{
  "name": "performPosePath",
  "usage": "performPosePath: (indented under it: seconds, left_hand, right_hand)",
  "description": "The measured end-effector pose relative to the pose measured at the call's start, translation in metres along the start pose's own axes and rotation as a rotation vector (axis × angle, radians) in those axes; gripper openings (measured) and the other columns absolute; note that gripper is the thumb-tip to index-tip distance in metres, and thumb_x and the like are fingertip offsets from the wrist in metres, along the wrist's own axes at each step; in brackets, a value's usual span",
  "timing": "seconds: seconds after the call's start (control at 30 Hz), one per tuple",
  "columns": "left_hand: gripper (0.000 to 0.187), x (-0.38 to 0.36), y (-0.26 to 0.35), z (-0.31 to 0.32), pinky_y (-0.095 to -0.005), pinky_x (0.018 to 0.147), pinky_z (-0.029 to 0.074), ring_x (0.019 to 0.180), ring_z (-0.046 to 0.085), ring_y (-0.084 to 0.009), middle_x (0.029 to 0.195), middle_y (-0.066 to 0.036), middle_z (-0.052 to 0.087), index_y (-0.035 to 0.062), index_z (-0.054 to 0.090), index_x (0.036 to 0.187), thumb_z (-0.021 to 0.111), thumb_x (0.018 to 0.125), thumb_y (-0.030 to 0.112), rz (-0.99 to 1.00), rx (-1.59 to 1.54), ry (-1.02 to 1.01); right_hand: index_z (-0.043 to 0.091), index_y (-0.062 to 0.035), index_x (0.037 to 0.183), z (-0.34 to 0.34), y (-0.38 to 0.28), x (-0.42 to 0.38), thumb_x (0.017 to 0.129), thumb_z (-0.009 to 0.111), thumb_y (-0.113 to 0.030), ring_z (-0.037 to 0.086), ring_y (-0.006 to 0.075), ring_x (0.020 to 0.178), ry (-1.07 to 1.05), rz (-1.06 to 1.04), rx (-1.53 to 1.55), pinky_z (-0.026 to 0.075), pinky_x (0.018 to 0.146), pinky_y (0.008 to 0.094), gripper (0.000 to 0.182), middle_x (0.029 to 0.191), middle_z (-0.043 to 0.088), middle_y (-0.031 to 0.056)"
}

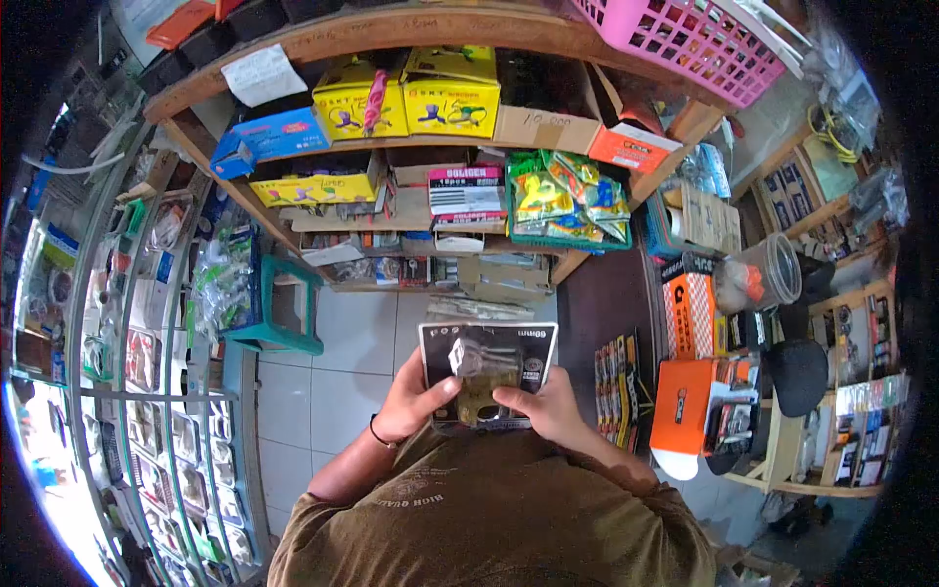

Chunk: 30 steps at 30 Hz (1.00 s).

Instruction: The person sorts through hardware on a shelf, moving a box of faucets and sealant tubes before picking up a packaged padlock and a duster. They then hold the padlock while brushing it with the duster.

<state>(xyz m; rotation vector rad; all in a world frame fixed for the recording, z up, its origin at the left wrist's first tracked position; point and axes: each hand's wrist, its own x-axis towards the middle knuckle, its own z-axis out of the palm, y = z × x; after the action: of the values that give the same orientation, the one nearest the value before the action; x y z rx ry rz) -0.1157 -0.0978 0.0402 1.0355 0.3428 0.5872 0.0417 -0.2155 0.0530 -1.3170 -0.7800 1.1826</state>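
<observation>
Both hands grip a blister pack (489,377) in front of my chest. It has a dark card marked "60mm" and a clear plastic bubble over what looks like a brass-coloured padlock with a silvery shackle. My left hand (416,401) holds the left edge, its thumb resting on the front; a dark band circles that wrist. On the right edge, my right hand (548,403) is closed in the same way, thumb across the lower part of the bubble. The fingers behind the card are hidden.
Wooden shelves ahead carry yellow boxes (452,93), a blue box (272,140) and a green basket (572,230) of packets. A teal stool (311,303) stands left, near glass display shelving (166,396). To the right are an orange box (682,406) and a clear jar (768,274).
</observation>
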Motion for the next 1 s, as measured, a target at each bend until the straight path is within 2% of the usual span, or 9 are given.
performPosePath:
  seconds: [0.1, 0.23, 0.27, 0.5, 0.7, 0.83, 0.87, 0.9, 1.0]
  left_hand:
    - [0.043, 0.036, -0.005, 0.009, -0.0293, 0.085, 0.043, 0.098, 0.052, -0.0131, 0.108, -0.008, 0.057, -0.0046, 0.046, 0.115, 0.062, 0.085, 0.021, -0.133, 0.107, 0.152]
    - [0.037, 0.079, 0.0, 0.022, -0.0277, 0.074, 0.047, 0.083, 0.056, -0.0106, 0.093, -0.006, 0.062, -0.0035, 0.057, 0.101, 0.053, 0.09, 0.031, -0.098, 0.055, 0.345]
    - [0.039, 0.088, 0.0, 0.023, -0.0269, 0.07, 0.047, 0.079, 0.057, -0.0099, 0.088, -0.006, 0.063, -0.0034, 0.059, 0.097, 0.049, 0.092, 0.033, -0.136, 0.172, 0.382]
    - [0.035, 0.12, 0.003, 0.028, -0.026, 0.069, 0.048, 0.077, 0.058, -0.0111, 0.088, -0.006, 0.063, -0.004, 0.059, 0.096, 0.048, 0.093, 0.029, -0.236, 0.066, 0.437]
    - [0.037, 0.145, 0.015, -0.01, -0.029, 0.066, 0.052, 0.078, 0.063, -0.017, 0.091, -0.012, 0.064, -0.006, 0.057, 0.099, 0.052, 0.091, 0.03, -0.284, -0.091, 0.382]
    - [0.055, 0.143, 0.025, -0.063, -0.033, 0.085, 0.047, 0.099, 0.058, -0.0198, 0.109, -0.011, 0.059, -0.0024, 0.048, 0.118, 0.038, 0.093, 0.045, -0.266, -0.261, 0.111]
    - [0.08, 0.139, 0.025, -0.086, -0.0397, 0.097, 0.038, 0.118, 0.046, -0.0252, 0.128, -0.015, 0.046, -0.0002, 0.035, 0.131, 0.032, 0.085, 0.066, -0.255, -0.239, -0.067]
    - [0.08, 0.133, 0.018, -0.104, -0.0397, 0.097, 0.038, 0.118, 0.046, -0.0252, 0.128, -0.015, 0.046, -0.0002, 0.035, 0.131, 0.032, 0.085, 0.066, -0.249, -0.24, -0.068]
    - [0.12, 0.103, 0.01, -0.123, -0.0523, 0.104, 0.023, 0.13, 0.026, -0.0345, 0.144, -0.015, 0.021, 0.0047, 0.014, 0.14, 0.032, 0.057, 0.09, -0.09, -0.606, 0.008]
  right_hand:
    - [0.057, 0.0003, 0.104, -0.02, -0.018, 0.024, 0.079, 0.068, -0.012, 0.057, 0.0102, 0.081, 0.021, 0.135, 0.11, 0.047, 0.071, 0.0253, 0.03, 0.091, 0.063, 0.003]
    - [0.059, -0.003, 0.103, -0.05, -0.017, 0.058, 0.078, 0.069, -0.018, 0.056, 0.0079, 0.072, -0.056, -0.227, -0.081, 0.045, 0.061, 0.0222, 0.031, 0.089, 0.063, 0.0028]
    - [0.058, -0.0042, 0.106, -0.057, -0.026, 0.06, 0.077, 0.069, -0.02, 0.057, 0.0093, 0.073, -0.097, -0.03, -0.021, 0.046, 0.063, 0.0238, 0.035, 0.088, 0.063, 0.0037]
    - [0.053, -0.0039, 0.114, -0.078, -0.014, 0.097, 0.076, 0.07, -0.019, 0.058, 0.0149, 0.086, -0.187, 0.148, 0.163, 0.046, 0.078, 0.0301, 0.044, 0.091, 0.063, 0.0051]
    - [0.059, -0.0002, 0.104, -0.067, -0.041, 0.146, 0.074, 0.071, -0.017, 0.057, 0.0109, 0.087, -0.201, -0.172, -0.12, 0.045, 0.078, 0.0272, 0.036, 0.096, 0.063, 0.0052]
    - [0.057, 0.0006, 0.107, -0.034, -0.037, 0.163, 0.076, 0.068, -0.01, 0.057, 0.0133, 0.09, -0.052, -0.134, 0.105, 0.045, 0.08, 0.0289, 0.035, 0.1, 0.062, 0.005]
    - [0.056, 0.0004, 0.108, -0.021, -0.041, 0.167, 0.076, 0.068, -0.008, 0.057, 0.0137, 0.091, 0.012, -0.109, 0.252, 0.045, 0.081, 0.0296, 0.035, 0.101, 0.062, 0.0053]
    - [0.056, 0.0002, 0.109, -0.007, -0.044, 0.172, 0.076, 0.067, -0.006, 0.057, 0.0142, 0.092, 0.076, -0.079, 0.4, 0.045, 0.081, 0.0302, 0.035, 0.103, 0.061, 0.0055]
    - [0.052, -0.0021, 0.111, 0.024, -0.041, 0.19, 0.077, 0.063, 0.001, 0.057, 0.0164, 0.093, 0.197, -0.095, 0.634, 0.046, 0.083, 0.032, 0.036, 0.103, 0.059, 0.006]
